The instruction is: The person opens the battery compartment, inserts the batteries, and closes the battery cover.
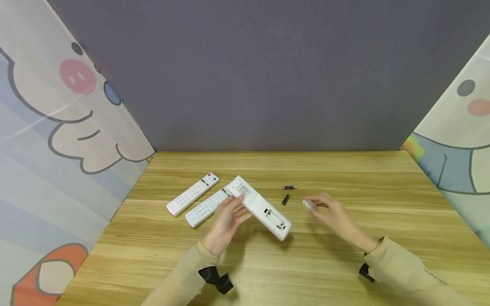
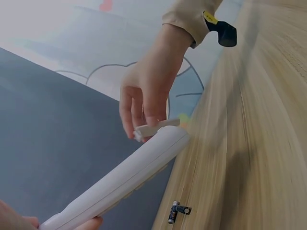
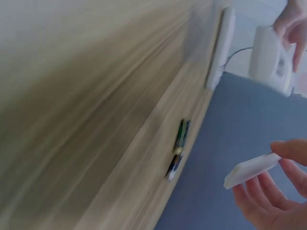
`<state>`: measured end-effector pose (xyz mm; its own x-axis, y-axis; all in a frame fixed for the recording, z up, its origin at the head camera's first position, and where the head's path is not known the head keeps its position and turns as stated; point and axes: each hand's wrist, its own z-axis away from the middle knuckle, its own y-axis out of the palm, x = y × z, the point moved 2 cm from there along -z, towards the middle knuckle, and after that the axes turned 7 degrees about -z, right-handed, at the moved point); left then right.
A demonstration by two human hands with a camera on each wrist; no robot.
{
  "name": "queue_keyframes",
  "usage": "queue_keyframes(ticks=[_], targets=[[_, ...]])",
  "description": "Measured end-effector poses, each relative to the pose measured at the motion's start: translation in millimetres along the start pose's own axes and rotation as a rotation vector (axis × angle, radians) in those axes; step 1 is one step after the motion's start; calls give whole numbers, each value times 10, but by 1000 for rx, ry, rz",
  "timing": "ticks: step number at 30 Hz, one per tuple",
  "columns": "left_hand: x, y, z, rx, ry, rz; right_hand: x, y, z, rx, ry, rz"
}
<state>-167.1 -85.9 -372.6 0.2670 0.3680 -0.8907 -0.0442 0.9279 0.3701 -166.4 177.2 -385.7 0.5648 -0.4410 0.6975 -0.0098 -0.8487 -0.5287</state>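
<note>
My left hand (image 1: pixel 226 222) holds a white remote control (image 1: pixel 260 206) with its back turned up. The battery compartment (image 1: pixel 274 217) at its near right end is uncovered and has no batteries in it. To the right, my right hand (image 1: pixel 332 214) pinches a small white battery cover (image 3: pixel 252 170) between thumb and fingers, apart from the remote. Two dark batteries lie on the table between the hands and farther back: one battery (image 1: pixel 289 187) lies crosswise, the other battery (image 1: pixel 286 199) slants just in front of it.
Two more white remotes lie face up on the left: an outer remote (image 1: pixel 193 194) and an inner remote (image 1: pixel 208 207), whose far end is partly covered by the held one. Behind the wooden table (image 1: pixel 344 170) rises a grey panel (image 1: pixel 275 76). Cartoon-printed sheets (image 1: pixel 46 127) flank both sides.
</note>
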Motion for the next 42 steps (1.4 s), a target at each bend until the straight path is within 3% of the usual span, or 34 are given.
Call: queue_keyframes(ticks=[7,22,42], targets=[[-8,-37,-5,-21,-3,-10,-155,-109,-46,56,-47,154],[-18,-88,9,-35,-4,-24,-439,-141,-37,292,91,209],[-16,-109,18,-29,0,-21,-542,-135,-61,358,150,233]])
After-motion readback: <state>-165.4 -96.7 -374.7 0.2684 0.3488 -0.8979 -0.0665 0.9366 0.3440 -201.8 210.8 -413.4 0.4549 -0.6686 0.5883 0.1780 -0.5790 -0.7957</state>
